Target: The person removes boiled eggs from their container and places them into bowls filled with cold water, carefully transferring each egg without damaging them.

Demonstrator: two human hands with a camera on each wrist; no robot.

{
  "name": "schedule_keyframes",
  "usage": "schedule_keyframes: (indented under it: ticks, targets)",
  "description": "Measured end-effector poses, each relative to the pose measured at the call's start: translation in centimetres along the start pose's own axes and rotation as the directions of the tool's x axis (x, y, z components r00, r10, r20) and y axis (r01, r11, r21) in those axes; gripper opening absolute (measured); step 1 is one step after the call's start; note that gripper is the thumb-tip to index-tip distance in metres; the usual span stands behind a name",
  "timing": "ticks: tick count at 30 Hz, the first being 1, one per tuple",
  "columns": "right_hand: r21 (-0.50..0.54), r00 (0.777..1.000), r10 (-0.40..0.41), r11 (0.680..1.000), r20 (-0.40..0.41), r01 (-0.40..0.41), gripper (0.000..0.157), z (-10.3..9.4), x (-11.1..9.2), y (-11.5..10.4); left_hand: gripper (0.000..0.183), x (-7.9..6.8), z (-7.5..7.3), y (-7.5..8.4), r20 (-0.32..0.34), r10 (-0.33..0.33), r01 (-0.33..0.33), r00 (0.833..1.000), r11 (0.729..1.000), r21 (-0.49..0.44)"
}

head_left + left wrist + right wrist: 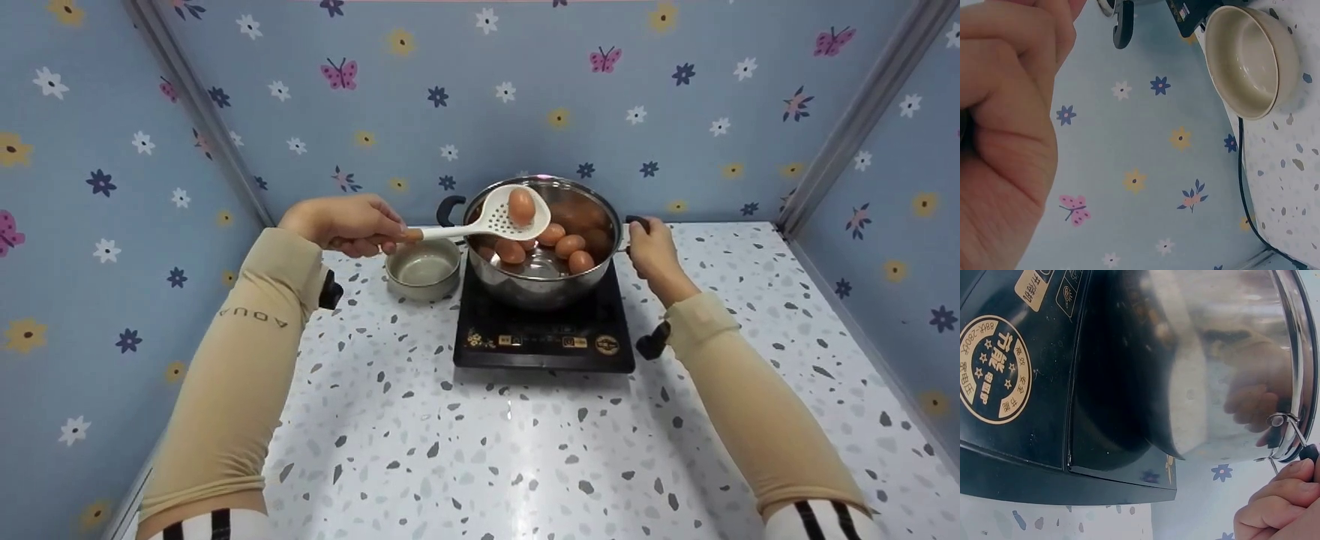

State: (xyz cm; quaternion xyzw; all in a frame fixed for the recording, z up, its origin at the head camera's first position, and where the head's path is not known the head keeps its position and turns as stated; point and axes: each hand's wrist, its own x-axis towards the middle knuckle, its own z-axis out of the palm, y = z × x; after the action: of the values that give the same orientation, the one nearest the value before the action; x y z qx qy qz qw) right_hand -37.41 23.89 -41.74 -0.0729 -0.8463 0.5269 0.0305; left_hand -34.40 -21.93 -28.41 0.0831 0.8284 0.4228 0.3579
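Note:
My left hand (352,223) grips the wooden handle end of a white slotted spoon (499,217). One brown egg (522,207) lies in the spoon's bowl, held above a steel pot (536,289). Several more brown eggs (570,246) sit inside the pot. On the pot's right side, my right hand (651,251) holds the black handle; the right wrist view shows its curled fingers (1283,498) at that handle. The left wrist view shows my left hand (1010,112) from close by, with the spoon out of sight.
Beneath the pot is a black induction cooker (544,352) on a speckled white table (480,450). A beige bowl (424,274) stands left of the pot, under the spoon handle. A black cord (1241,174) runs near the table's back edge. Flowered wall panels (480,97) enclose the table.

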Motion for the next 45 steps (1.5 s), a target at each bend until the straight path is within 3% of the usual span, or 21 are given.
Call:
schedule_keyframes:
  ticks: [6,13,22,33,45]
  targets:
    - [-0.009,1.0,-0.008,1.0,-0.003,0.008,0.05,0.0,0.0,0.1,0.028,-1.2,-0.8,-0.7,0.001,0.007,-0.007,1.0,0.999,0.051]
    - [-0.009,1.0,0.004,1.0,0.011,-0.004,0.051,0.0,0.0,0.1,0.028,-2.7,-1.7,-1.5,-0.018,0.0,0.0,1.0,1.0,-0.004]
    - [0.0,1.0,-0.002,1.0,0.013,0.002,0.051,0.1,0.0,0.2,0.027,-4.6,-2.8,-2.3,-0.026,-0.014,0.014,1.0,1.0,0.0]
    - [-0.003,1.0,-0.005,1.0,0.01,0.005,0.048,-0.1,-0.1,0.0,0.03,-7.5,-4.5,-4.1,-0.122,-0.056,0.045,0.991,0.995,-0.091]
    - [-0.012,1.0,-0.019,1.0,-0.006,0.019,0.051,0.0,-0.2,0.1,0.031,-8.4,-5.6,-6.8,-0.189,-0.067,0.046,0.98,0.992,-0.117]
